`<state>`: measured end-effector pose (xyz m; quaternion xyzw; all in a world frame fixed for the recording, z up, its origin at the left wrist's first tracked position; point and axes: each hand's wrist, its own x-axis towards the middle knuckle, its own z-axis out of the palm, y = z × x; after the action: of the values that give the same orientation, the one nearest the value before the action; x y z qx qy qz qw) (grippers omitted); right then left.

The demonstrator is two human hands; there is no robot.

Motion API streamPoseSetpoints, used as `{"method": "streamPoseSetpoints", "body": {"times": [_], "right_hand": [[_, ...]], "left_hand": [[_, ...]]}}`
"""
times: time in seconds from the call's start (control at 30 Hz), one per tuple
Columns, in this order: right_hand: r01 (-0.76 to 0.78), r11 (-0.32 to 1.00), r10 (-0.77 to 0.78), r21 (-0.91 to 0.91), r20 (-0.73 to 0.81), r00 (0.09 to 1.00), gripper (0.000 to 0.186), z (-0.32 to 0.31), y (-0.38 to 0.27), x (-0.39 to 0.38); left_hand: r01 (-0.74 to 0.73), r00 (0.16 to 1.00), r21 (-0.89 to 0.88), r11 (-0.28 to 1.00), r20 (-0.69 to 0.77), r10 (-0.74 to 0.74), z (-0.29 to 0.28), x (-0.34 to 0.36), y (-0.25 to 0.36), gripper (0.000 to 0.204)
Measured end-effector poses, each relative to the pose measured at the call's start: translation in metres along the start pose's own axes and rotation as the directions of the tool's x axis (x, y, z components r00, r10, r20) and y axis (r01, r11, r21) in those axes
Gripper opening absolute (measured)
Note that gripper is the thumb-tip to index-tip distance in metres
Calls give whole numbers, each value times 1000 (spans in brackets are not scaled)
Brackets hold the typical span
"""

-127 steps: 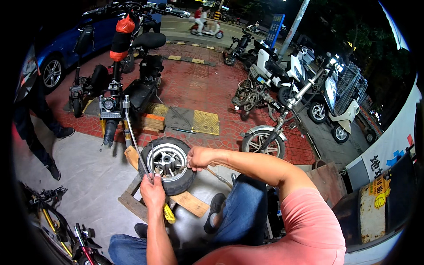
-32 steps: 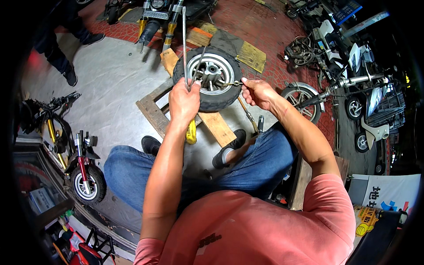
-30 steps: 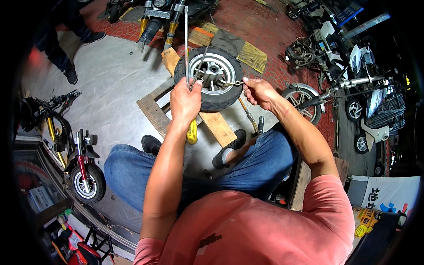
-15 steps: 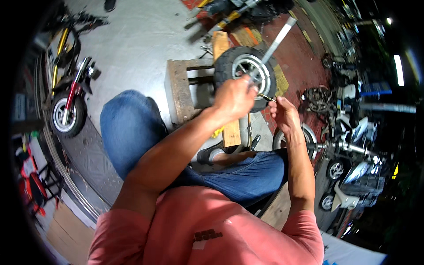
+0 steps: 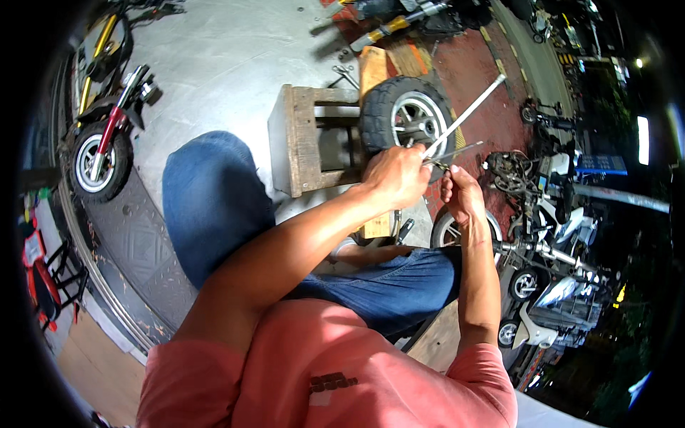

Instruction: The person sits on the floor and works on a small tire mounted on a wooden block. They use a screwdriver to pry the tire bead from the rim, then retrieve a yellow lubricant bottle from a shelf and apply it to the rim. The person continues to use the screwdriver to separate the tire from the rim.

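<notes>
A small scooter wheel with a black tyre and a silver rim rests on a low wooden frame in front of my knees. My left hand is closed around a long metal tyre lever that slants up to the right over the rim. Just right of it, my right hand grips a second, thinner metal bar that points at the wheel. Both hands hover over the near edge of the tyre. I sit in blue jeans and a pink shirt.
A small motorbike with a red fork stands at the left. Parked scooters crowd the right side. A front fork with yellow tubes lies at the top. Grey concrete floor spreads left of the frame; red paving lies beyond the wheel.
The view has swung, so the wheel now sits further up and right. Both hands stay on their tools at the tyre, and the long lever now slants to the right.
</notes>
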<state>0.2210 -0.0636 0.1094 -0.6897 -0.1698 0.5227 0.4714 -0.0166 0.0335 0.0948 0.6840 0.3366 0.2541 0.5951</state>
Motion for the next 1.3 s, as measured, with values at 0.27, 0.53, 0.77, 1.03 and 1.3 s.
{"method": "streamPoseSetpoints", "body": {"times": [0.27,0.53,0.77,1.03,1.3], "right_hand": [[123,992,-124,24,12,992,6,-1,-1,-2],[-57,995,61,76,-40,997,28,-9,6,1],[-122,992,120,-14,-116,986,40,15,1,-7],[82,995,-88,-52,-149,985,20,4,6,2],[124,990,-129,-61,-81,988,10,1,5,-2]], "left_hand": [[-32,999,79,996,-39,35,4,4,-4,27],[0,1000,50,999,-1,0,2,2,0,27],[12,1000,64,998,-19,-11,3,4,-3,29],[-9,1000,50,999,-21,10,3,3,-3,28],[13,1000,59,998,2,-13,4,6,-1,29]]}}
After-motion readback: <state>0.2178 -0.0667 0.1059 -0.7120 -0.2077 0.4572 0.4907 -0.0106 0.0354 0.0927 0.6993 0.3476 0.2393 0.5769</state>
